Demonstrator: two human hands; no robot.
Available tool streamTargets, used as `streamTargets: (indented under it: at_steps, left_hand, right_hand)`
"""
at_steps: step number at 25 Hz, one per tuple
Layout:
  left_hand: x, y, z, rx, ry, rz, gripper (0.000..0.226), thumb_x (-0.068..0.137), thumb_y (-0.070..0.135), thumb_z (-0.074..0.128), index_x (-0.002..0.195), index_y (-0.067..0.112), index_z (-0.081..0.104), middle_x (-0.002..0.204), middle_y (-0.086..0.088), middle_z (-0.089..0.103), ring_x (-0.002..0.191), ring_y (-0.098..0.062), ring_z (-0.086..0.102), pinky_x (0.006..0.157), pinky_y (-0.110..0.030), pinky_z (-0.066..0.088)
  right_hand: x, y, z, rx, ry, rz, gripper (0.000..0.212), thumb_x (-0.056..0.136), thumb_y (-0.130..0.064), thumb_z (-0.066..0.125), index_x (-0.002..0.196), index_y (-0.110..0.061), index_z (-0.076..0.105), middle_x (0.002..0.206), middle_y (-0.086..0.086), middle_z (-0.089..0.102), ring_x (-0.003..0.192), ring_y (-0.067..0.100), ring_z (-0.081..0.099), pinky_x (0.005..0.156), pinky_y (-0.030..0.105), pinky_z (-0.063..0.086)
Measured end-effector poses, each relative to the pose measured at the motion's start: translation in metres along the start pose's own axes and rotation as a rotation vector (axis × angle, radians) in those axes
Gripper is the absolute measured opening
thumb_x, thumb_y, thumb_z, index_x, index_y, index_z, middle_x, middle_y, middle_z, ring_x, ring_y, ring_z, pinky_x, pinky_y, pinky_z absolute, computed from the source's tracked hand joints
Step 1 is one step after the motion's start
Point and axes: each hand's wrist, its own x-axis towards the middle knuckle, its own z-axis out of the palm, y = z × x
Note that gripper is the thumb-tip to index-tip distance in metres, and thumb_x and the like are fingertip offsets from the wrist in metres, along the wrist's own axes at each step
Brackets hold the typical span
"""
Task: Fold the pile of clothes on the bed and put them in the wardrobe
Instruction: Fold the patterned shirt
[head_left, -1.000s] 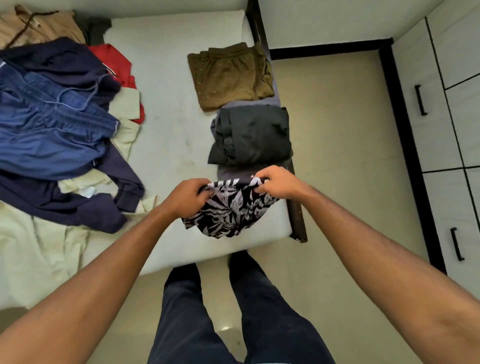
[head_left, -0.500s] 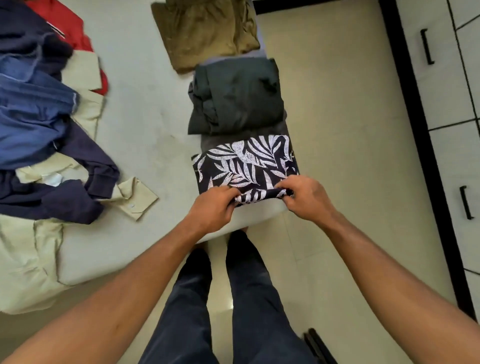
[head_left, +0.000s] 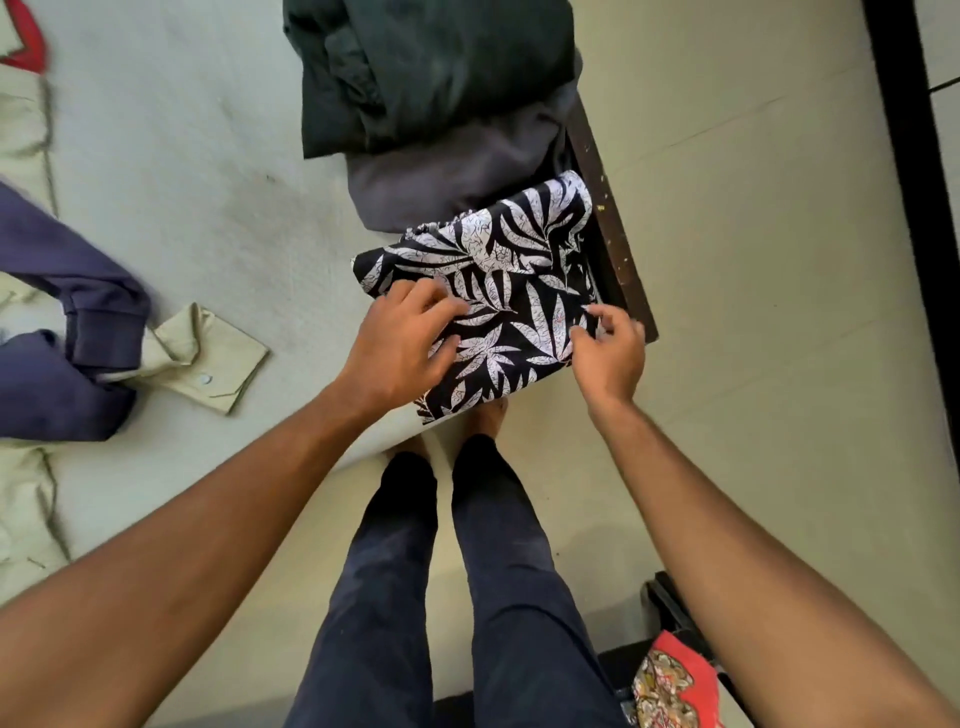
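At five o'clock on the bed (head_left: 208, 182), we are pressing our left hand (head_left: 400, 343), fingers spread, on the leaf-print garment (head_left: 519, 270), our right hand (head_left: 608, 356) curling, grip unclear; overhanging, it is risking sliding off.
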Motion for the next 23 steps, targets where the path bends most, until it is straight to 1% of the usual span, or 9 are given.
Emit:
streamTargets:
  at_steps: [2,4,7,11,14,16,18,20,23]
  left_hand:
    - [0.016,0.004,0.003,0.116,0.000,0.132,0.048,0.088,0.030,0.061,0.135,0.021,0.059,0.141,-0.009,0.054,0.127,-0.032,0.048,0.093,-0.046,0.045]
    - [0.032,0.010,0.014,0.261,-0.113,0.191,0.059,0.091,0.040,0.055,0.148,0.027,0.045,0.160,-0.010,0.034,0.149,-0.031,0.026,0.110,-0.048,0.033]
    - [0.049,0.007,0.039,0.368,-0.258,0.093,0.076,0.095,0.060,0.043,0.160,0.031,0.016,0.169,-0.010,0.000,0.155,-0.030,-0.005,0.124,-0.054,0.007]
    - [0.054,0.000,0.056,0.377,-0.300,0.028,0.078,0.097,0.067,0.026,0.161,0.032,-0.002,0.167,-0.009,-0.014,0.154,-0.029,-0.013,0.123,-0.055,-0.004]
    - [0.048,0.003,0.061,0.390,-0.255,0.030,0.078,0.097,0.066,0.027,0.161,0.030,0.002,0.168,-0.010,-0.009,0.155,-0.029,-0.009,0.124,-0.056,0.000]
    - [0.044,0.002,0.067,0.394,-0.244,0.030,0.078,0.097,0.066,0.028,0.161,0.029,0.002,0.169,-0.010,-0.006,0.155,-0.028,-0.008,0.124,-0.056,0.001]
    - [0.045,-0.002,0.072,0.381,-0.233,0.023,0.078,0.098,0.066,0.028,0.161,0.029,0.002,0.169,-0.010,-0.005,0.155,-0.028,-0.007,0.123,-0.057,0.002]
    - [0.044,-0.003,0.073,0.358,-0.197,0.054,0.076,0.099,0.065,0.028,0.162,0.026,0.008,0.169,-0.010,0.001,0.156,-0.029,-0.003,0.123,-0.058,0.003]
    - [0.035,0.000,0.068,0.318,-0.126,0.079,0.071,0.103,0.059,0.029,0.160,0.019,0.021,0.168,-0.011,0.010,0.156,-0.028,0.004,0.124,-0.057,0.008]
  right_hand:
    - [-0.006,-0.006,0.011,0.257,0.055,0.333,0.048,0.086,-0.022,0.077,0.130,-0.020,0.060,0.132,0.005,0.057,0.104,0.021,0.062,0.087,0.026,0.046]
    - [-0.004,-0.004,0.025,0.616,0.026,0.594,0.056,0.086,-0.019,0.080,0.135,-0.018,0.053,0.125,0.007,0.065,0.099,0.021,0.066,0.088,0.034,0.054]
    - [0.006,0.004,0.035,0.836,0.032,0.677,0.038,0.082,-0.002,0.079,0.117,-0.012,0.066,0.104,0.008,0.073,0.090,0.024,0.070,0.076,0.035,0.059]
    - [0.010,0.004,0.025,0.739,0.173,0.371,0.027,0.084,0.006,0.074,0.102,-0.013,0.067,0.093,0.002,0.071,0.080,0.014,0.068,0.065,0.015,0.054]
    - [0.002,0.009,0.023,0.480,0.197,0.260,0.036,0.086,-0.001,0.073,0.118,-0.016,0.063,0.115,0.008,0.062,0.099,0.021,0.065,0.079,0.014,0.050]
    - [-0.004,0.011,0.026,0.143,0.276,0.009,0.043,0.088,-0.015,0.073,0.129,-0.015,0.062,0.129,0.009,0.054,0.111,0.020,0.053,0.092,0.016,0.037]
    - [0.001,0.002,0.034,-0.033,0.245,-0.397,0.044,0.094,-0.028,0.067,0.135,-0.014,0.060,0.143,0.013,0.051,0.128,0.024,0.048,0.103,0.023,0.032]
    - [0.013,-0.011,0.050,-0.169,0.082,-0.697,0.054,0.100,-0.040,0.057,0.148,-0.014,0.051,0.159,0.016,0.038,0.147,0.031,0.034,0.117,0.038,0.029]
    - [0.034,-0.019,0.070,-0.423,-0.136,-0.785,0.066,0.103,-0.053,0.040,0.161,-0.024,0.027,0.170,0.012,0.014,0.158,0.031,0.010,0.126,0.053,0.014]
